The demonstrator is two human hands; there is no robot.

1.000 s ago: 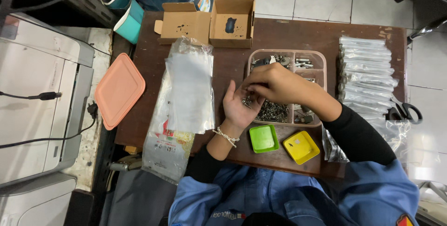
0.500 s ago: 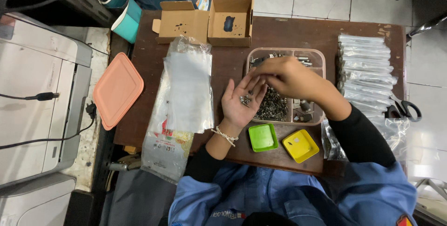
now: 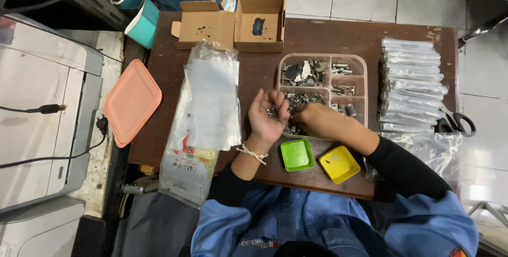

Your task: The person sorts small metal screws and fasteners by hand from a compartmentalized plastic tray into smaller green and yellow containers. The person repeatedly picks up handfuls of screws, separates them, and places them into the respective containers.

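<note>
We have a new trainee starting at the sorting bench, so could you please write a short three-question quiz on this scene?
1. True or false: the orange-pink plastic lid lies on the clear compartment tray of metal parts.
2. Which small square dish is nearer the left hand? A) green plastic dish B) yellow plastic dish
3. Fill in: the right hand reaches into the tray's ____ compartment of small metal screws.

Key
1. False: it lies apart, at the brown wooden table's left edge.
2. A.
3. Lower left; the cupped left hand holds some screws beside it.
</note>
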